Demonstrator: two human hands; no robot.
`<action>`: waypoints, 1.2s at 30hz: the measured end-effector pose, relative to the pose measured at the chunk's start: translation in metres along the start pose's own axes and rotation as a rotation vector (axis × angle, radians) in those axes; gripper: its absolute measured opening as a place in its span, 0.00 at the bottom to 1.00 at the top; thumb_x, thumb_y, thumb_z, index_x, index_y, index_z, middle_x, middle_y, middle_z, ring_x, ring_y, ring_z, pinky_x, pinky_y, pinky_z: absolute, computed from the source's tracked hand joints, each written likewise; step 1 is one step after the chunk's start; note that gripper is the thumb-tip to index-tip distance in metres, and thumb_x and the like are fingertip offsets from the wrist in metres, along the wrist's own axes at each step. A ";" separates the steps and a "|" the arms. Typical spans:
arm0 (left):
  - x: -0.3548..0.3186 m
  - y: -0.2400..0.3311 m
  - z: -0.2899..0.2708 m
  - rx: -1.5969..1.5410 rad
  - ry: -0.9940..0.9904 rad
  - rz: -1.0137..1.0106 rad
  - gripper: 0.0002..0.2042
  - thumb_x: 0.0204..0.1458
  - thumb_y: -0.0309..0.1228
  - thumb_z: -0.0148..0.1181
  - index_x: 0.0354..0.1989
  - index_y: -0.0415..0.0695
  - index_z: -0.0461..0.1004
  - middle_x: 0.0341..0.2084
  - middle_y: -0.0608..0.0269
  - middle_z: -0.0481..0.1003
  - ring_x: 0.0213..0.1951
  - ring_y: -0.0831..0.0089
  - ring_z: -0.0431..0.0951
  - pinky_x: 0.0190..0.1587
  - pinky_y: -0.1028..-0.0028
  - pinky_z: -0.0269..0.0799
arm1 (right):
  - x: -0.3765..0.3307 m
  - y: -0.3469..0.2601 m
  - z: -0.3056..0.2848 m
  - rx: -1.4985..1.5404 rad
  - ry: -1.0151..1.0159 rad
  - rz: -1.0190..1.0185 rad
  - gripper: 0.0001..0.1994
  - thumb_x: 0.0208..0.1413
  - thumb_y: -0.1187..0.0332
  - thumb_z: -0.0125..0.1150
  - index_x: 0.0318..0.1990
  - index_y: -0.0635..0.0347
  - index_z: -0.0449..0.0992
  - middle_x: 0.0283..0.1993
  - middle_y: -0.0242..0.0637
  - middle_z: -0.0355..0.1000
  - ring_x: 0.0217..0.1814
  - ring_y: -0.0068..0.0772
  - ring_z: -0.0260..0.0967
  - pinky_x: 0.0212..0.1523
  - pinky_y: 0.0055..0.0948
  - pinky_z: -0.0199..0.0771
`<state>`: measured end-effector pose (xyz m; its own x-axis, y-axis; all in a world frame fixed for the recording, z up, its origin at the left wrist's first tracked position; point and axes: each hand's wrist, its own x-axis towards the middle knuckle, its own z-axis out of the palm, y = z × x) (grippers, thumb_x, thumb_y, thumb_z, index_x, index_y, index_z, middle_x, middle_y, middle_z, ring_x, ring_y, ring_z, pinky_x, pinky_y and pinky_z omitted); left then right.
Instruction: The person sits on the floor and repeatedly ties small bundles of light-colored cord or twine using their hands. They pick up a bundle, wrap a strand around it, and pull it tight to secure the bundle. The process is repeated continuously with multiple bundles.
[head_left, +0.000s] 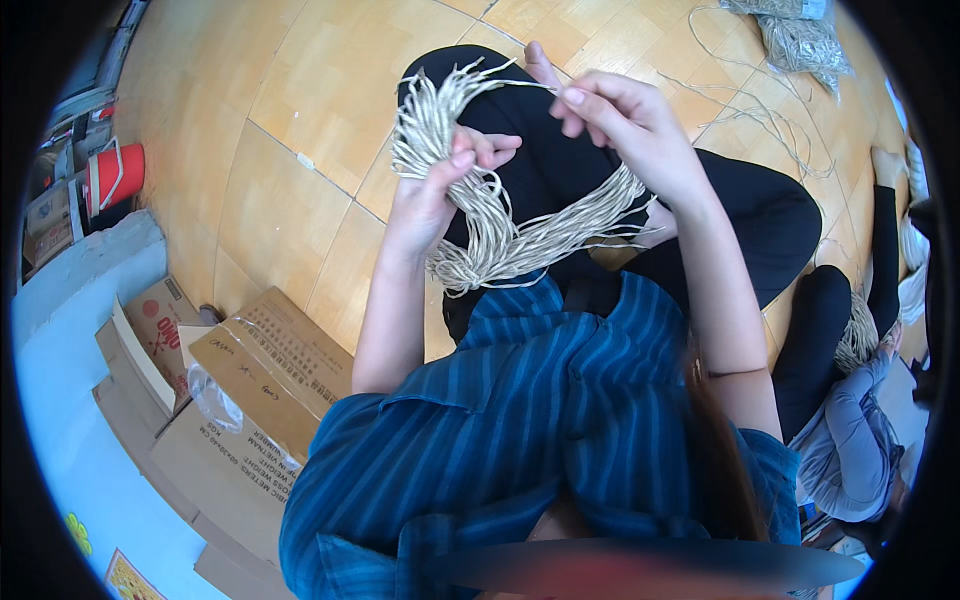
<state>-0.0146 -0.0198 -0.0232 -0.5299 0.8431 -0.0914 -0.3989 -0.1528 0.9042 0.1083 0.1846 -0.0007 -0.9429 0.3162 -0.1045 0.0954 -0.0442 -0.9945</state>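
A thick bundle of beige cords (500, 245) lies bent across my lap, one end raised and the other trailing toward my right knee. My left hand (455, 175) is wrapped round the raised end, whose loose tips fan out above the fist. One cord (525, 84) stretches from those tips to my right hand (610, 110). There the thumb and index finger pinch its end, while the other fingers curl or point away. Near my waist the bundle folds into a knotted-looking bend, and what holds it there cannot be made out.
Cardboard boxes (265, 370) stand at my left. Beyond them a red bucket (115, 178) sits by shelves. Loose cords (775, 125) lie on the tiled floor at far right, near plastic bags of cord (805, 45). Another person (850, 440) sits at my right with a cord bundle.
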 end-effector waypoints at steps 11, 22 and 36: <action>0.004 -0.001 -0.009 -0.577 0.004 -0.144 0.22 0.61 0.56 0.36 0.37 0.49 0.62 0.23 0.65 0.67 0.21 0.69 0.76 0.32 0.65 0.81 | -0.047 0.025 -0.002 -0.712 -0.227 0.019 0.06 0.45 0.73 0.64 0.32 0.58 0.80 0.29 0.35 0.72 0.33 0.33 0.71 0.35 0.31 0.72; -0.001 0.011 -0.003 -0.296 0.064 -0.257 0.15 0.63 0.36 0.49 0.47 0.36 0.71 0.32 0.63 0.72 0.18 0.85 0.60 0.25 0.81 0.60 | -0.035 -0.012 -0.016 -0.683 -0.289 0.171 0.07 0.48 0.70 0.66 0.29 0.63 0.76 0.22 0.35 0.68 0.26 0.32 0.67 0.31 0.29 0.68; 0.001 0.017 0.001 0.086 0.035 -0.358 0.12 0.59 0.36 0.56 0.38 0.37 0.71 0.18 0.72 0.64 0.15 0.87 0.56 0.20 0.83 0.56 | 0.030 -0.046 -0.004 -0.494 -0.335 -0.194 0.09 0.53 0.67 0.63 0.30 0.65 0.76 0.17 0.35 0.62 0.21 0.24 0.59 0.26 0.25 0.60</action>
<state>-0.0207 -0.0211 -0.0072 -0.3944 0.8168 -0.4210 -0.4998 0.1938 0.8442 0.0773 0.2001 0.0417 -0.9990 -0.0432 0.0078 -0.0266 0.4530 -0.8911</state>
